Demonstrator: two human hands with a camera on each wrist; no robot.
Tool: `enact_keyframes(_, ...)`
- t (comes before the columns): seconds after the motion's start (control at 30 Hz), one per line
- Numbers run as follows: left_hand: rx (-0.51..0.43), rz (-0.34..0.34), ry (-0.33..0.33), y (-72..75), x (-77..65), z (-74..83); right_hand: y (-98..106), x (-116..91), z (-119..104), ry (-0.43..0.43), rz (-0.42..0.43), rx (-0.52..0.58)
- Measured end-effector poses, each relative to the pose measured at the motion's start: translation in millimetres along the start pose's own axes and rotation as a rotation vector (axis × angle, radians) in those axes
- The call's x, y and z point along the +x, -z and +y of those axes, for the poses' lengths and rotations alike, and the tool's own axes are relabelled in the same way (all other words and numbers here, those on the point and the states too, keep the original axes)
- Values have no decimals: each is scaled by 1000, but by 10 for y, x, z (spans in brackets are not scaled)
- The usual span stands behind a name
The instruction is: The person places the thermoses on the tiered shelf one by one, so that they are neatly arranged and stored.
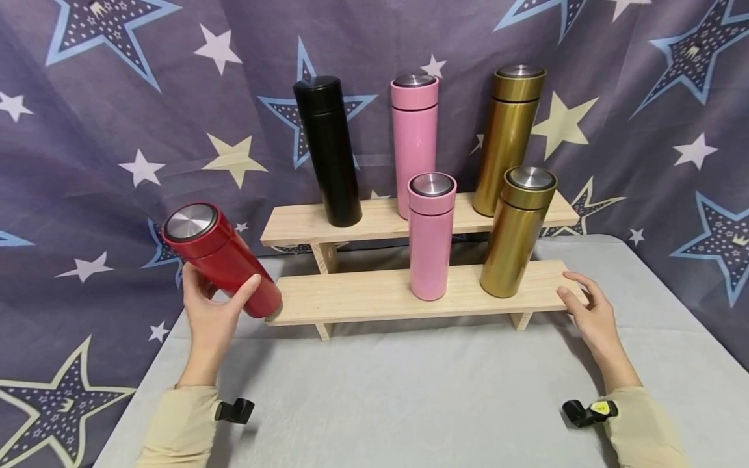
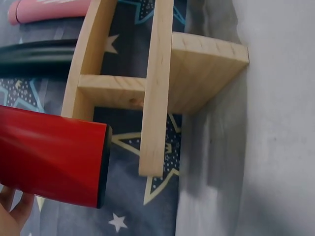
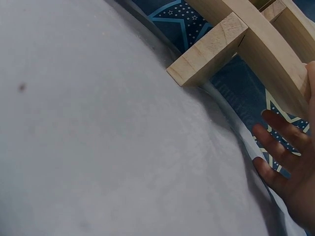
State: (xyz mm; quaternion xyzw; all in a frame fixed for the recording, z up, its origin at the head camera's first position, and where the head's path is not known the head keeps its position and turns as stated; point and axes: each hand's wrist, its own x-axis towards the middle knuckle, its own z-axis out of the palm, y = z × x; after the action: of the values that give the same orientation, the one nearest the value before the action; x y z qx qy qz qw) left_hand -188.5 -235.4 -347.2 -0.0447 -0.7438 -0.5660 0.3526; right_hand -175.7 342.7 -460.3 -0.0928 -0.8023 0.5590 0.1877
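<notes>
My left hand (image 1: 207,318) grips a red thermos bottle (image 1: 231,263) with a steel-topped lid, thumb on one side and fingers behind. The bottle is tilted, lid up to the left, its base overlapping the left end of the lower wooden shelf (image 1: 345,296) in the head view. In the left wrist view a gap shows between the red bottle's base (image 2: 104,164) and the lower board (image 2: 156,98). My right hand (image 1: 593,318) touches the lower shelf's right end with thumb and index finger. Its other fingers (image 3: 278,145) hang loosely below the board in the right wrist view.
A pink bottle (image 1: 432,247) and a gold bottle (image 1: 517,240) stand on the lower shelf. On the upper shelf (image 1: 374,211) stand a black bottle (image 1: 329,156), a pink bottle (image 1: 415,143) and a gold bottle (image 1: 509,140). A star-patterned cloth (image 1: 140,130) hangs behind the grey-covered table (image 1: 409,390).
</notes>
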Motion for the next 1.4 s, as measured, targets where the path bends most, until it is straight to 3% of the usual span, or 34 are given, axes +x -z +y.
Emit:
enact_keyframes(0.33, -57, -68, 16, -185, -25, 81, 0, -2, -4, 8, -3, 15)
enact_keyframes(0.83, -33, -210, 73, -480, -87, 165, -1, 2, -8, 10, -3, 30)
enact_keyframes(1.4, -136, -332, 72, -851, -99, 245, 5, 7, 17, 8, 3, 14)
